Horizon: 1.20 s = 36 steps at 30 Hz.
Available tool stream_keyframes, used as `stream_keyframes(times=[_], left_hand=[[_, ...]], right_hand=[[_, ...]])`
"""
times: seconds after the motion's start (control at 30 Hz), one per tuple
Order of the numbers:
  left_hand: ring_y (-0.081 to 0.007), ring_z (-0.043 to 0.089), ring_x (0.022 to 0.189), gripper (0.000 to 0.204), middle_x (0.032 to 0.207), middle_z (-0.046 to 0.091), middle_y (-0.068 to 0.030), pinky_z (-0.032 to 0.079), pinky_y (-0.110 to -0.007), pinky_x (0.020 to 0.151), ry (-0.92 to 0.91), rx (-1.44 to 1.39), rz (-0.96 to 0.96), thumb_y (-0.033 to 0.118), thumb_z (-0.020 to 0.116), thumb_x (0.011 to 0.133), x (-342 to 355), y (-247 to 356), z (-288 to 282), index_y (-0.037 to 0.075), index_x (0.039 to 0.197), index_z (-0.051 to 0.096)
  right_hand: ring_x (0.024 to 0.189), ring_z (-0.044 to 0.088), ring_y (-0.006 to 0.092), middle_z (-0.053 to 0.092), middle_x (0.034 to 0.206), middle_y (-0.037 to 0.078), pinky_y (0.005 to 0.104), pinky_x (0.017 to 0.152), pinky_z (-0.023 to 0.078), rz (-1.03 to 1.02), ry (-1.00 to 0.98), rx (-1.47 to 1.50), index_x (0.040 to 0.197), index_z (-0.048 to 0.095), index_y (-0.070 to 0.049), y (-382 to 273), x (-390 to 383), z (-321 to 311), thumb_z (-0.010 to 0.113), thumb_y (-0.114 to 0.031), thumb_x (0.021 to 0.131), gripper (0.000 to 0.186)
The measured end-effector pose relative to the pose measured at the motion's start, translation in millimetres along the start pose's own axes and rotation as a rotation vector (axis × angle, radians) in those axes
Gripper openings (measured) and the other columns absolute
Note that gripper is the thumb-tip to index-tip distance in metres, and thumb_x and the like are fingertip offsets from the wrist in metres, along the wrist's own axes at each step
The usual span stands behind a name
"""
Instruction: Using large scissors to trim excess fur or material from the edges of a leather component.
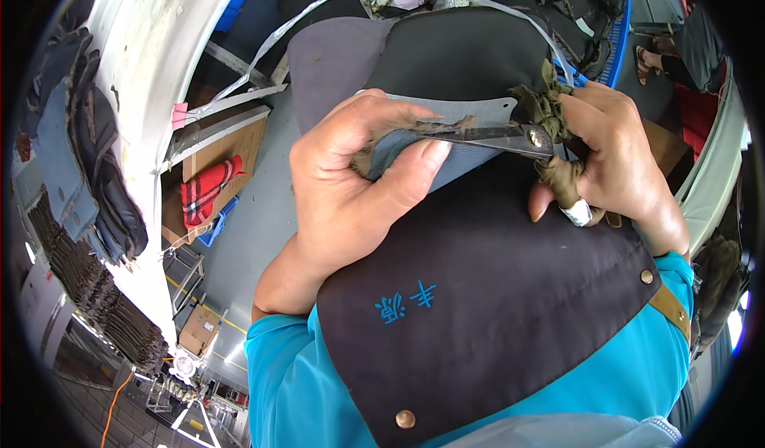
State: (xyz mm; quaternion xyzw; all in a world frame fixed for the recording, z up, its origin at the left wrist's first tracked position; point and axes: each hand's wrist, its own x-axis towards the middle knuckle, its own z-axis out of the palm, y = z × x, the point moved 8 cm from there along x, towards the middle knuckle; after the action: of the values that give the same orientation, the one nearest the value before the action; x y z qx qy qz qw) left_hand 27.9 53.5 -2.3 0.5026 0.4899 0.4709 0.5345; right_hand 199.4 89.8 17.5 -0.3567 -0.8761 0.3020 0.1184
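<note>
1. My left hand (pixel 351 185) pinches a grey fabric piece (pixel 462 133) above my dark apron (pixel 486 288).
2. My right hand (pixel 613 161) grips cloth-wrapped scissors (pixel 510 135), blades on the fabric's frayed edge.
3. Below lie a grey floor (pixel 255 225), flattened cardboard (pixel 231 149) and a blue crate (pixel 613 25).
</note>
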Motion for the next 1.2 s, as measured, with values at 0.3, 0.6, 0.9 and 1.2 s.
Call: stream_keyframes(times=[0.3,0.6,0.9,1.2], left_hand=[[-0.007,0.044,0.066,0.015,0.072,0.051,-0.0004,0.035,-0.021,0.063,-0.08,0.084,0.077,0.001,0.065,0.071,2.1,3.5,5.8,-0.002,0.085,0.06],[-0.0087,0.048,0.066,0.015,0.071,0.056,-0.0021,0.037,-0.022,0.062,-0.119,0.101,0.059,0.0,0.068,0.07,5.9,4.3,8.1,-0.002,0.083,0.061],[-0.0114,0.05,0.065,0.016,0.072,0.057,-0.005,0.038,-0.023,0.062,-0.227,0.113,0.028,0.0,0.069,0.067,10.5,4.1,8.8,-0.003,0.081,0.061],[-0.0144,0.052,0.071,0.023,0.08,0.057,-0.0095,0.041,-0.024,0.066,-0.248,0.425,0.213,0.007,0.069,0.071,15.6,26.9,4.6,-0.005,0.087,0.059]], right_hand=[[0.061,0.048,0.0303,0.054,0.066,0.009,0.036,0.057,0.036,0.027,-0.114,-0.039,0.087,0.059,-0.002,3.9,-2.2,5.3,0.078,-0.029,0.051,0.048],[0.058,0.05,0.0349,0.049,0.059,0.015,0.0383,0.051,0.039,0.028,-0.039,0.051,0.069,0.052,0.001,2.4,-1.9,5.5,0.07,-0.015,0.054,0.029],[0.056,0.05,0.0339,0.049,0.057,0.016,0.0379,0.05,0.039,0.06,-0.098,0.097,0.066,0.051,0.001,7.7,-5.2,9.1,0.07,-0.015,0.058,0.026],[0.044,0.045,0.0192,0.048,0.052,0.01,0.0291,0.043,0.036,0.185,-0.234,0.52,0.068,0.053,0.001,15.5,-11.7,22.4,0.072,-0.013,0.069,0.024]])
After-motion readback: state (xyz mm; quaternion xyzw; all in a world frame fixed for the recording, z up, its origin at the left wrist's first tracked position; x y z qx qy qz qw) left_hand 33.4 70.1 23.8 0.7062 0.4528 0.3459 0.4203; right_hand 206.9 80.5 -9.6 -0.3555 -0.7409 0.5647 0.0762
